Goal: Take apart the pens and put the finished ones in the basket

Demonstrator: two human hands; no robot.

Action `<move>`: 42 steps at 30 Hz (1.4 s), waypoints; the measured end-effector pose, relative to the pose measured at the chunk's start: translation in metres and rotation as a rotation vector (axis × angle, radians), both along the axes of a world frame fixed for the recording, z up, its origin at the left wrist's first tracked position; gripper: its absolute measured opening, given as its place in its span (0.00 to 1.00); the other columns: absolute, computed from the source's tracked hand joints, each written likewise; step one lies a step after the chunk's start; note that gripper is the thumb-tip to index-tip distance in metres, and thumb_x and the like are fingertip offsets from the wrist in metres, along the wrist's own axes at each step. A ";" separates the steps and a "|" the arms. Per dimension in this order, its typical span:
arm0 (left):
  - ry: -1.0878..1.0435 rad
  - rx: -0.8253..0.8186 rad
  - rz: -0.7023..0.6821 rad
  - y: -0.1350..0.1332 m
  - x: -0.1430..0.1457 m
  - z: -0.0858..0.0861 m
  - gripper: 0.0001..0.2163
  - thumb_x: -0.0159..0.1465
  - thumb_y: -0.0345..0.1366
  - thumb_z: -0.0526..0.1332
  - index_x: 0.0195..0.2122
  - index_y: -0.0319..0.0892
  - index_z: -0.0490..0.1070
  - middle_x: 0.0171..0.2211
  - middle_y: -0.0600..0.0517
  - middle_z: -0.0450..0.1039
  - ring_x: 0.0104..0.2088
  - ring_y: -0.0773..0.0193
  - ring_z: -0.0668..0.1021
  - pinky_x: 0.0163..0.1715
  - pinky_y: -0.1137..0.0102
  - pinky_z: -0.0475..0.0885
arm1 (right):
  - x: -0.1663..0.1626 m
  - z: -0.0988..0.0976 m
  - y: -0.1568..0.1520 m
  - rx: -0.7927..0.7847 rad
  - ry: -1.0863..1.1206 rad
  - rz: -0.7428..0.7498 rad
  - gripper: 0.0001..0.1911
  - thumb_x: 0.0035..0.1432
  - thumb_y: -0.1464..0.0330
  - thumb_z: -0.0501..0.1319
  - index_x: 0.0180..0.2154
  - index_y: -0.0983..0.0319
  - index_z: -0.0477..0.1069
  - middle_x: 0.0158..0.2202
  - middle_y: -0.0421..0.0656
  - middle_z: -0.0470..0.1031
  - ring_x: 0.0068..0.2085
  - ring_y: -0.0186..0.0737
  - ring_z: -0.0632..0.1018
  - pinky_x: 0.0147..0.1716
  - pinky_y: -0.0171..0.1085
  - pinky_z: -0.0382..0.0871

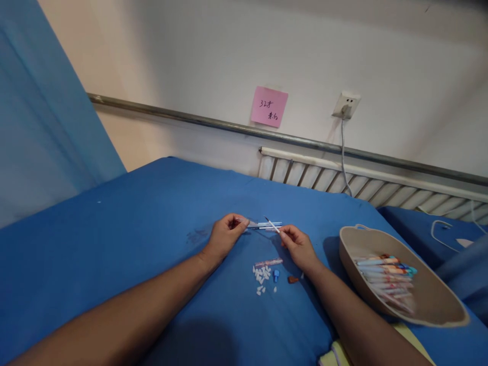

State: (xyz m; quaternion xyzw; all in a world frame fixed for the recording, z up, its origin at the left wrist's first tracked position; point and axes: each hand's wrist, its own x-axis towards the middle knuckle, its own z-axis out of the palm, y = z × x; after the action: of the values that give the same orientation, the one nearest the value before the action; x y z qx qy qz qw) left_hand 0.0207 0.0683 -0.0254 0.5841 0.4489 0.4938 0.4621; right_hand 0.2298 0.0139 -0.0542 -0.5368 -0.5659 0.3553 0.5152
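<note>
My left hand (225,238) is closed round a clear, reddish pen barrel (240,220), its narrow end pointing right. Between the fingertips of my right hand (300,248) is a thin white pen refill (272,224) with a dark tip, tilted up to the left. Behind and between the hands, several slim blue-and-white sticks (270,224) lie on the blue sheet. Nearer to me rests a pink patterned pen tube (269,263). Small white cone-shaped pieces (261,275) are heaped below it, beside a blue plastic piece (276,275) and a brown piece (293,279).
A beige basket (438,305) holding several pens (389,279) stands on the right. Beneath my right forearm is a yellow cloth (412,340). The blue-covered bed (125,234) meets a wall with a radiator (316,175), a metal rail (190,118), a pink note (269,107) and a socket (346,105).
</note>
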 end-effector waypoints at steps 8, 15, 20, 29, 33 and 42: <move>0.131 0.056 0.017 -0.003 -0.001 0.004 0.14 0.51 0.46 0.65 0.25 0.39 0.71 0.22 0.55 0.69 0.24 0.66 0.70 0.25 0.73 0.63 | 0.001 0.000 0.000 -0.010 -0.005 0.014 0.14 0.55 0.57 0.57 0.33 0.62 0.69 0.21 0.36 0.64 0.24 0.33 0.66 0.24 0.32 0.60; 0.025 -0.021 0.033 -0.005 0.000 0.009 0.15 0.50 0.48 0.65 0.25 0.39 0.71 0.20 0.56 0.68 0.22 0.68 0.68 0.23 0.74 0.61 | 0.001 -0.002 0.000 -0.002 -0.025 0.019 0.15 0.55 0.56 0.57 0.33 0.62 0.69 0.21 0.36 0.64 0.24 0.32 0.66 0.24 0.31 0.59; -0.111 -0.116 0.010 -0.002 -0.003 0.010 0.15 0.51 0.47 0.65 0.28 0.39 0.71 0.17 0.58 0.65 0.20 0.70 0.67 0.22 0.75 0.61 | 0.002 -0.004 0.001 -0.003 -0.032 0.046 0.13 0.55 0.58 0.57 0.32 0.62 0.69 0.21 0.35 0.63 0.23 0.32 0.65 0.24 0.31 0.58; -0.139 -0.154 -0.027 -0.002 -0.001 0.011 0.15 0.50 0.46 0.66 0.28 0.39 0.70 0.18 0.57 0.66 0.21 0.71 0.68 0.22 0.76 0.63 | 0.002 -0.005 0.000 0.023 -0.075 0.088 0.09 0.55 0.63 0.56 0.32 0.61 0.69 0.25 0.37 0.67 0.25 0.32 0.67 0.26 0.31 0.61; -0.127 -0.146 -0.040 -0.003 -0.001 0.011 0.15 0.50 0.46 0.66 0.28 0.38 0.70 0.18 0.57 0.66 0.21 0.71 0.68 0.22 0.76 0.62 | 0.002 -0.004 0.000 0.040 -0.100 0.091 0.09 0.55 0.63 0.56 0.32 0.61 0.69 0.25 0.37 0.67 0.26 0.33 0.67 0.26 0.31 0.61; -0.064 -0.099 -0.097 -0.006 0.001 0.013 0.15 0.50 0.46 0.66 0.29 0.37 0.69 0.18 0.58 0.65 0.20 0.72 0.66 0.20 0.77 0.59 | 0.002 -0.001 -0.002 0.057 -0.192 0.089 0.09 0.56 0.64 0.55 0.32 0.62 0.70 0.26 0.38 0.66 0.27 0.33 0.67 0.28 0.32 0.61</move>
State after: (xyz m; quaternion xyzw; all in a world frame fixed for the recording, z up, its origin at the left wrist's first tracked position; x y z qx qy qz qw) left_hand 0.0215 0.0618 -0.0126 0.5656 0.4287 0.4665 0.5279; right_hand 0.2322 0.0118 -0.0552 -0.5279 -0.6458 0.3085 0.4573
